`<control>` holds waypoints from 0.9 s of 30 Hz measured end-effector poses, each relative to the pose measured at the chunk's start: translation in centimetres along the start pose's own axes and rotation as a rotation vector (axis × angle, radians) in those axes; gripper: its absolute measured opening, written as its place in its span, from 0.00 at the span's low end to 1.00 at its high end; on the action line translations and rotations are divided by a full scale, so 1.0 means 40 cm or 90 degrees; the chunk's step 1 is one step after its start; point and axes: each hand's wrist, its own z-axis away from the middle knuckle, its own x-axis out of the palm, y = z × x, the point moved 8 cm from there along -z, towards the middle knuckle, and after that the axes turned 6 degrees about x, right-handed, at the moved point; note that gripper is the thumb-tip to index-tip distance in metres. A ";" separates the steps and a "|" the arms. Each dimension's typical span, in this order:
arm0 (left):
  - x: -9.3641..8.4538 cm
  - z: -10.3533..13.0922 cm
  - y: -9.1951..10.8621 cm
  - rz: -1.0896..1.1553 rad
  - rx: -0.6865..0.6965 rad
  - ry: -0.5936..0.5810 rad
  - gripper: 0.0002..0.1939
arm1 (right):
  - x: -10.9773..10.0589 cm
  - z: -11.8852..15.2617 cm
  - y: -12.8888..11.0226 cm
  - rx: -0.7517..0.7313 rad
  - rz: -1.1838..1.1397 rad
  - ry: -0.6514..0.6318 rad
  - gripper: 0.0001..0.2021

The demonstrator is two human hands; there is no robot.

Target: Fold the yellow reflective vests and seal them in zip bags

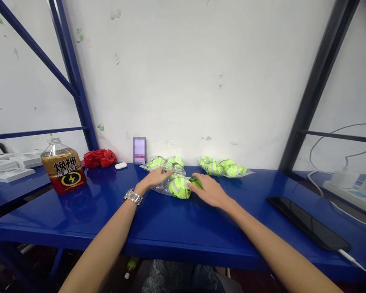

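Observation:
A rolled neon-yellow item with silver stripes (179, 186) lies at the middle of the blue table, partly in a clear plastic bag (162, 188). My left hand (155, 177), below a metal watch, has its fingers together at the bag's upper edge. On the other side my right hand (210, 190) pinches a green part of the item between thumb and fingers. Behind my hands lies a clear bag with two yellow bundles (174, 163), and farther right is a similar filled bag (225, 167).
On the blue table (177, 228) stand a large drink bottle (65, 167) at left, a red plastic bag (99, 158), a white case (120, 165) and an upright phone (139, 150). A black phone (308, 223) with a cable lies at right, near power strips (354, 191).

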 end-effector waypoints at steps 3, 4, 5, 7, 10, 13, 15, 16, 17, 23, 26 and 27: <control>0.010 0.004 0.070 -0.092 0.101 0.051 0.27 | 0.050 0.010 -0.016 0.024 0.056 -0.091 0.28; 0.011 0.005 0.087 -0.111 0.131 0.074 0.27 | 0.057 0.010 -0.015 0.025 0.066 -0.085 0.28; 0.010 0.006 0.099 -0.119 0.157 0.096 0.27 | 0.062 0.010 -0.015 0.013 0.066 -0.074 0.26; 0.003 0.007 0.109 -0.121 0.197 0.128 0.27 | 0.069 0.010 -0.024 -0.059 0.014 -0.067 0.19; -0.011 0.008 0.102 -0.108 0.221 0.143 0.29 | 0.063 0.019 -0.054 -0.208 -0.123 -0.074 0.15; -0.025 0.006 0.087 -0.096 0.220 0.167 0.29 | 0.045 0.032 -0.078 -0.270 -0.178 -0.051 0.16; -0.033 0.003 0.072 -0.094 0.219 0.183 0.29 | 0.035 0.048 -0.093 -0.296 -0.165 -0.024 0.15; -0.040 0.003 0.059 -0.095 0.216 0.192 0.29 | 0.029 0.058 -0.097 -0.310 -0.157 -0.007 0.15; -0.050 0.003 0.042 -0.095 0.209 0.202 0.28 | 0.023 0.070 -0.098 -0.324 -0.151 0.011 0.15; -0.142 0.029 -0.052 -0.081 0.127 0.283 0.27 | -0.037 0.098 0.014 -0.261 -0.139 0.145 0.16; -0.151 0.023 -0.013 0.013 0.117 0.322 0.26 | -0.035 0.081 0.050 -0.213 -0.100 0.116 0.16; -0.143 0.009 0.011 0.063 0.114 0.322 0.26 | -0.029 0.074 0.054 -0.194 -0.085 0.095 0.15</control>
